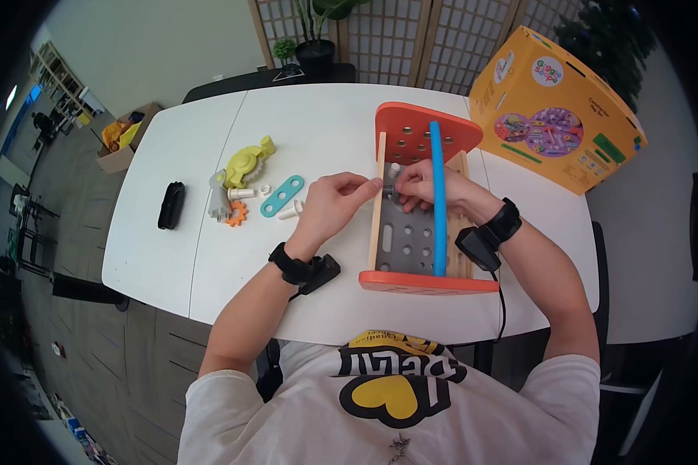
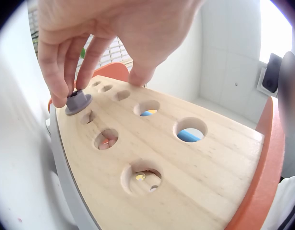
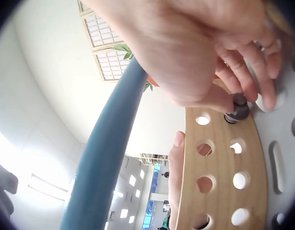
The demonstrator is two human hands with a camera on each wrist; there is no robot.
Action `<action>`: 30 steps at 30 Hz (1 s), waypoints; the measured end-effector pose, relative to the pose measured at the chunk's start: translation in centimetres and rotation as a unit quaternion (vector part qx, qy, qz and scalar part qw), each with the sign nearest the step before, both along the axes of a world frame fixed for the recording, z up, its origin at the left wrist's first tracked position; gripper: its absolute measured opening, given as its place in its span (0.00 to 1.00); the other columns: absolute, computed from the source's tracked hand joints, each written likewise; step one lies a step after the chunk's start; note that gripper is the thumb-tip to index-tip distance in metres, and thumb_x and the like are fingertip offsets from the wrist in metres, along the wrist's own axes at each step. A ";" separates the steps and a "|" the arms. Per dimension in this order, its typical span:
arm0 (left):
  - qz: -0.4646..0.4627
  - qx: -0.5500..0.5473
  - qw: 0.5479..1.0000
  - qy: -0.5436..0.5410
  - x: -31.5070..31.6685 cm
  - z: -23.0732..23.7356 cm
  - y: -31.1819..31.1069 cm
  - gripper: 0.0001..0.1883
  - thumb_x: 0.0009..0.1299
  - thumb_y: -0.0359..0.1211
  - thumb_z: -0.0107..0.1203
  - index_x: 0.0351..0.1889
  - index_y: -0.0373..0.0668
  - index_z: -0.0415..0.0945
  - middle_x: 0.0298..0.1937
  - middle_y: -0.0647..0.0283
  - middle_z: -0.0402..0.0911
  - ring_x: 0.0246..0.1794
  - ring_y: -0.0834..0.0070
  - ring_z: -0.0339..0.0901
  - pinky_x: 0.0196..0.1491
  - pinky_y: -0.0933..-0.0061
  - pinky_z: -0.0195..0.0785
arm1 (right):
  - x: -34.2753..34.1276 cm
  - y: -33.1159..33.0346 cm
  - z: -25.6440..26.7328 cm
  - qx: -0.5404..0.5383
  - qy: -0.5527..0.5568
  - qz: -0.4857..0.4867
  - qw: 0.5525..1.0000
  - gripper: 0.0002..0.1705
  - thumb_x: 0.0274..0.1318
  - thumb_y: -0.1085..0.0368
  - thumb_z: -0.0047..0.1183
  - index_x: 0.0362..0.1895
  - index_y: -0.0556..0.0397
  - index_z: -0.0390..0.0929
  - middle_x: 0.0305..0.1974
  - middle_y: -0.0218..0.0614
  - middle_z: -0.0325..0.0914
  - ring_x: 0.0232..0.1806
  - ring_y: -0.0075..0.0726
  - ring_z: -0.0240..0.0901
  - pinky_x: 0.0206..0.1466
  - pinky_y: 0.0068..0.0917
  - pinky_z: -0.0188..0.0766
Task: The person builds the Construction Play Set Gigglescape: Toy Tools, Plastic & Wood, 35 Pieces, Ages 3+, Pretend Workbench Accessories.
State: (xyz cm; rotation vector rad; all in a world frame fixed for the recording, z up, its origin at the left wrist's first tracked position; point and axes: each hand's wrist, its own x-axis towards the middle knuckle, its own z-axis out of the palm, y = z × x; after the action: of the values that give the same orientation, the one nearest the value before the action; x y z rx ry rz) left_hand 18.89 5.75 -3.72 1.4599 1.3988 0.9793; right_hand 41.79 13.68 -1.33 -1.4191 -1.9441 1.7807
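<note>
A toy workbench with a wooden side panel (image 2: 152,148) stands on the table. My left hand (image 1: 335,203) reaches over its left side. In the left wrist view, those fingertips grip a grey flanged bolt (image 2: 78,102) against the panel's outer face, with the thumb at the panel's top edge. Inside the frame, my right hand (image 1: 430,186) reaches in under the blue bar (image 1: 439,209). Thumb and fingers of it pinch a dark grey nut (image 3: 237,108) at a hole on the panel's inner face. A pale peg (image 1: 395,169) stands up from the grey perforated board (image 1: 399,260) close by.
Left of the workbench lie a teal three-hole strip (image 1: 282,196), a white screw (image 1: 290,210), an orange gear (image 1: 236,215), a yellow-green toy tool (image 1: 245,166) and a grey piece (image 1: 219,198). Farther left is a black case (image 1: 171,205). A yellow box (image 1: 554,108) stands at back right.
</note>
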 end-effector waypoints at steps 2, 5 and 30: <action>-0.001 0.001 1.000 -0.002 0.0 0.0 0.0 0.27 0.75 0.50 0.64 0.50 0.30 0.86 0.39 0.57 0.89 0.40 0.75 0.83 0.48 0.73 0.76 | -0.3 0.1 0.1 -0.027 -0.023 -0.015 0.999 0.16 0.69 0.55 0.60 0.50 0.53 0.77 0.37 0.30 0.81 0.39 0.25 0.84 0.37 0.21 0.71; -0.003 0.002 1.000 -0.001 0.0 -0.1 0.0 0.27 0.75 0.50 0.64 0.51 0.30 0.86 0.40 0.57 0.89 0.41 0.75 0.83 0.49 0.73 0.76 | -0.6 -0.4 0.9 -0.033 -0.012 -0.064 0.997 0.16 0.69 0.54 0.60 0.49 0.53 0.77 0.38 0.31 0.82 0.39 0.25 0.84 0.36 0.21 0.71; 0.005 0.006 1.000 -0.019 0.1 -0.1 -0.3 0.27 0.76 0.49 0.63 0.52 0.29 0.86 0.40 0.58 0.88 0.42 0.75 0.81 0.50 0.73 0.74 | 0.0 0.2 -0.4 -0.004 0.006 0.014 1.000 0.20 0.75 0.52 0.53 0.54 0.56 0.76 0.41 0.35 0.86 0.41 0.26 0.86 0.34 0.18 0.72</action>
State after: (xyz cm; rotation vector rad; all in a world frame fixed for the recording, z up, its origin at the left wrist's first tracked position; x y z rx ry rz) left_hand 19.01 5.48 -3.83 1.4370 1.3753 1.0178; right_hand 41.77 13.88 -1.76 -1.3858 -1.9623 1.8075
